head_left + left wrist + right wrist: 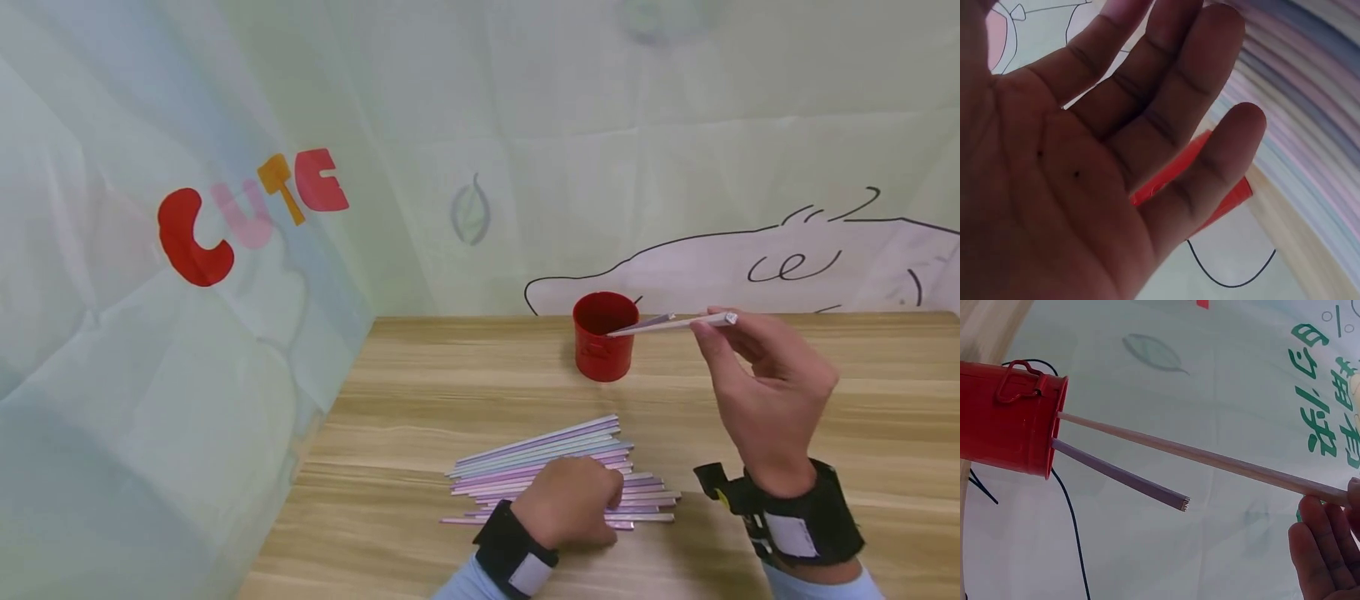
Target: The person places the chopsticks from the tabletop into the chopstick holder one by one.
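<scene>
Counter [390,383]: wood-grain top. Its back edge meets a printed hanging sheet [416,208]; its left edge runs obliquely along the same covering.

Container: red bucket [604,358], upright, near the back edge. Its mouth is open at the top, and a strip of counter separates it from the pile of sticks [534,454] nearer the person.

Right hand [776,383]: raised above the counter, to the right of the bucket. Thumb and fingers pinch a pale stick [1204,456] close to its outer end; the opposite end is at the bucket mouth. The stick is tilted, its held end higher. Whether it touches the rim cannot be told.

Loaded item: a purple stick [1119,473] leans in the bucket, its outer end projecting past the rim beside the pale stick. Part of the mouth remains unoccupied by the two sticks.

Left hand [566,500]: low over the near right part of the pile, grasping nothing; the left wrist view shows the fingers extended and relaxed. Contact with the sticks cannot be confirmed.

Pile: sticks lie side by side, roughly crosswise, with staggered ends. Counter surface extends beyond both ends, with lateral room to the right of the pile below the right hand.
</scene>
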{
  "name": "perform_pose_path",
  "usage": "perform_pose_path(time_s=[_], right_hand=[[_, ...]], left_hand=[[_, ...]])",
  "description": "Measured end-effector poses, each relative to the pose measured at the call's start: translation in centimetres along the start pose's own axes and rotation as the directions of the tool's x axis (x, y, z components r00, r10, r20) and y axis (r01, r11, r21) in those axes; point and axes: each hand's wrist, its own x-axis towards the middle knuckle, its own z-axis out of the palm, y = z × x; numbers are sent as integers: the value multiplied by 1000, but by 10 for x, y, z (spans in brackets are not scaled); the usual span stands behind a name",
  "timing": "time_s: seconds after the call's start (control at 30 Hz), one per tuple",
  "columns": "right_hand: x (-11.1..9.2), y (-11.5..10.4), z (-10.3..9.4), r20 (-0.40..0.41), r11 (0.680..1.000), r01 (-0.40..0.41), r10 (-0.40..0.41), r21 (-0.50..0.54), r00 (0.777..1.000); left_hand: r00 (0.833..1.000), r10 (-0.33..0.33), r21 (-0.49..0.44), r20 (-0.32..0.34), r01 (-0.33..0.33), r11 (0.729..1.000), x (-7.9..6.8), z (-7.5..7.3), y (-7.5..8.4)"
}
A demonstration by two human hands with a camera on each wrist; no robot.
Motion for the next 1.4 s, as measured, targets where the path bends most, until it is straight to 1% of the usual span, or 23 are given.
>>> perform_pose_path(time_s=[0.17, 0.27, 0.37, 0.6, 0.77, 0.87, 1.0, 1.1, 1.23, 1.33, 1.4], right_hand=[[-2, 9, -1, 49, 995, 3, 2, -104, 999], [-3, 11, -1, 76, 985, 10, 4, -175, 997], [-4, 11, 1, 103, 975, 9, 14, -223, 995], [-10, 24, 3, 144, 962, -34, 75, -271, 987], [-15, 35, 1, 186, 954, -59, 117, -293, 976], [-17, 39, -1, 208, 950, -60, 128, -307, 970], [-18, 42, -2, 215, 947, -57, 130, -318, 968], [-18, 41, -3, 216, 945, -52, 127, -323, 968], [-15, 34, -2, 210, 948, -40, 110, -314, 972], [-9, 16, 0, 203, 957, -27, 90, -290, 975], [-4, 3, 2, 208, 962, -17, 76, -272, 975]], left_hand=[[999, 12, 64, -38, -10, 998, 1, 5, 4], [999, 9, 67, -38, -7, 998, 3, 6, 5], [999, 10, 71, -37, -7, 997, 4, 6, 6], [1000, -7, 54, -16, 8, 998, 5, 4, 9], [1000, -15, 38, -14, 15, 999, 5, 3, 10], [1000, -17, 25, -12, 17, 1000, 5, 3, 10], [1000, -6, 38, -18, 6, 999, 4, 4, 10], [1000, -1, 40, -20, 2, 999, 4, 4, 10], [1000, -13, -9, -1, 13, 1000, 5, 3, 8], [1000, -14, -52, -4, 13, 999, 5, -1, 6], [999, 5, -55, -44, -7, 998, 5, -4, 5]])
